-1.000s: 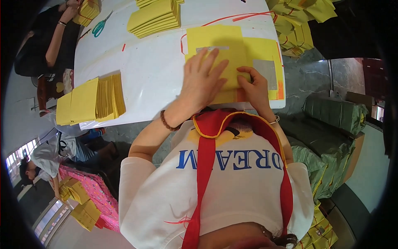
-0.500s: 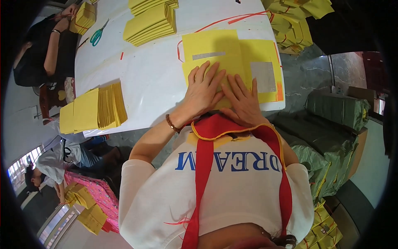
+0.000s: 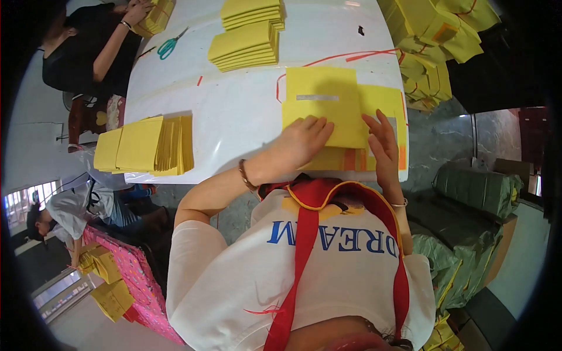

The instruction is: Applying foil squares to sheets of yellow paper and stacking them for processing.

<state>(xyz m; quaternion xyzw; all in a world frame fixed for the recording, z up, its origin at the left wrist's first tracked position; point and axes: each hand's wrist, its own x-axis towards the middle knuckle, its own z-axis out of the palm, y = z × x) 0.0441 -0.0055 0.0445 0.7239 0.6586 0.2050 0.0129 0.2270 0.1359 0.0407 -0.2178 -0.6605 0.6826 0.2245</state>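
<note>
In front of me, a yellow paper sheet (image 3: 322, 83) with a grey strip lies at the table's near edge. More yellow paper (image 3: 377, 96) with a grey patch and orange bands sticks out from under it at the right and below. My left hand (image 3: 301, 143), with a beaded bracelet, is on the sheet's lower left part, fingers curled together on the paper; the thumb is hidden. Just off the sheet's right edge, my right hand (image 3: 383, 149) is raised with its fingers apart, holding nothing.
A fanned stack of folded yellow papers (image 3: 143, 143) lies at the left, other stacks (image 3: 246, 47) farther back. Teal scissors (image 3: 170, 47) and red ribbon (image 3: 328, 58) lie on the white table (image 3: 234, 111). A co-worker's hands (image 3: 137, 10) hold a yellow bundle. Tied bundles (image 3: 430, 76) stand right.
My right hand has lifted off the paper and moved right. My left hand's fingers have curled, and the top sheet's lower edge now shows above orange bands. The whole view has shifted.
</note>
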